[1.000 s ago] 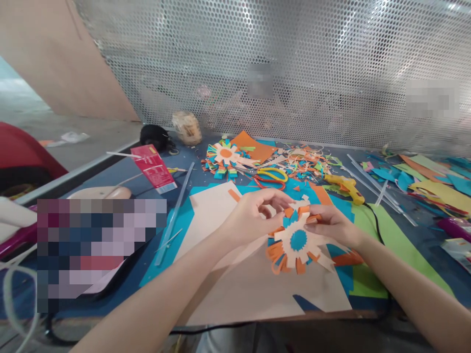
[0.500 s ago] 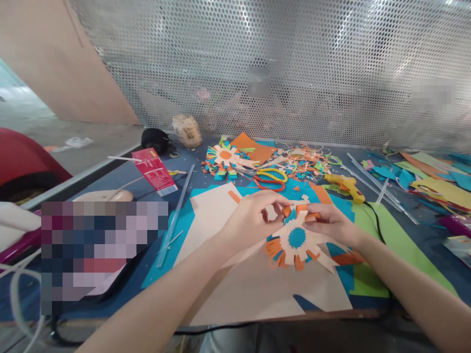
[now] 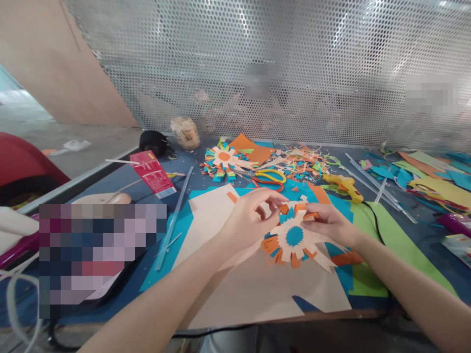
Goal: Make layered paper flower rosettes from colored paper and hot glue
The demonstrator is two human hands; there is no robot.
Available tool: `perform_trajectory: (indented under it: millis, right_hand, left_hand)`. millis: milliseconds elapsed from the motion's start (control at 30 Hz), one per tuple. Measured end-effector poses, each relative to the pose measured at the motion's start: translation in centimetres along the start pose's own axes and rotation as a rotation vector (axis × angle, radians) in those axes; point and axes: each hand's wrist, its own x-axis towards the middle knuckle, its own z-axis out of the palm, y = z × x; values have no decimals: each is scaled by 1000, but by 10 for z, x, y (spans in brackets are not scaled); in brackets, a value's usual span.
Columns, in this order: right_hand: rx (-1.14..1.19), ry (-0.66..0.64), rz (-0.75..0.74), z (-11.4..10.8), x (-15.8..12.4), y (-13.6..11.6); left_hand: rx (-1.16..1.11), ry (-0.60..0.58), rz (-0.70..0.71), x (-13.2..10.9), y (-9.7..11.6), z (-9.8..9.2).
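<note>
A layered paper flower with cream petals, orange fringe and a blue toothed centre is held up between my two hands. At its upper left edge, the thumb and fingers of my left hand pinch the paper near an orange petal. My right hand grips the flower's right side, thumb in front and fingers partly hidden. Cream strips trail from the flower to the lower right. Beneath it lies a large cream paper sheet on blue sheets.
A finished-looking paper flower, scissors with red and yellow handles, and a heap of paper scraps lie behind. At right are a yellow glue gun, green paper and clear glue sticks. A metal mesh stands behind the table.
Both hands keep their hold on the flower. It has shifted very slightly left in the picture, as has the whole scene.
</note>
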Motion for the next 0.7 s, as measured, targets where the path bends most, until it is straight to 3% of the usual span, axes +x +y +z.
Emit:
perform_trajectory:
  millis: [700]
  right_hand:
    - [-235, 99, -200, -6, -4, 3]
  left_hand:
    - [-209, 53, -170, 5, 0, -4]
